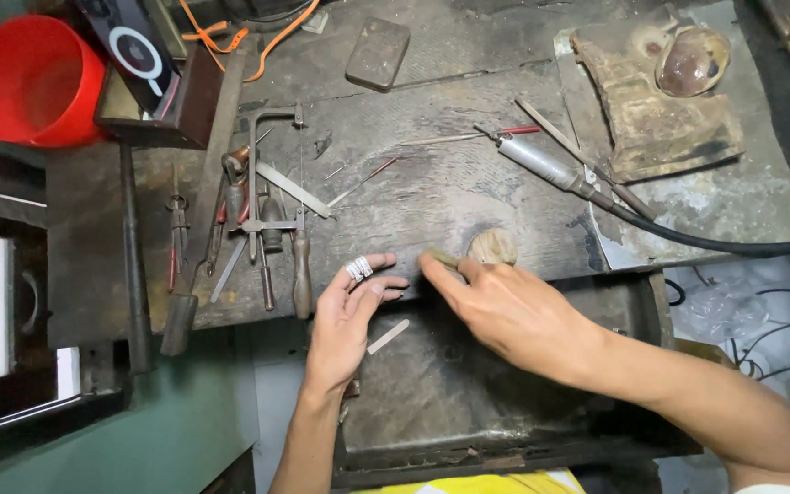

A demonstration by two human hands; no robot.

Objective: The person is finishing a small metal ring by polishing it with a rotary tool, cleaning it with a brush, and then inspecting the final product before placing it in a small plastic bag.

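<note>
Dark, scarred wooden workbench [468,183] seen from above, with an open drawer-like tray [441,393] beneath its front edge; left hand [347,316] held over that edge with fingers loosely curled, pinching a silver ring [359,268] between thumb and forefinger; right hand [505,306] reaching in from the right, its forefinger and thumb closed on a small, slim tool [441,257] whose tip points toward the ring; ring and tool tip near each other but apart; round wooden peg [492,246] just behind the right fingers, contact not discernible; flat metal strip [388,337] lying in the tray below the left hand. Farther left on the bench: jeweller's saw frame [272,174], pliers [176,233] and several files; at centre right a rotary handpiece [546,166] with a black hose [715,240] leading off to the right; red plastic bucket [29,80] at upper left; worn charred block [656,110] at upper right.
</note>
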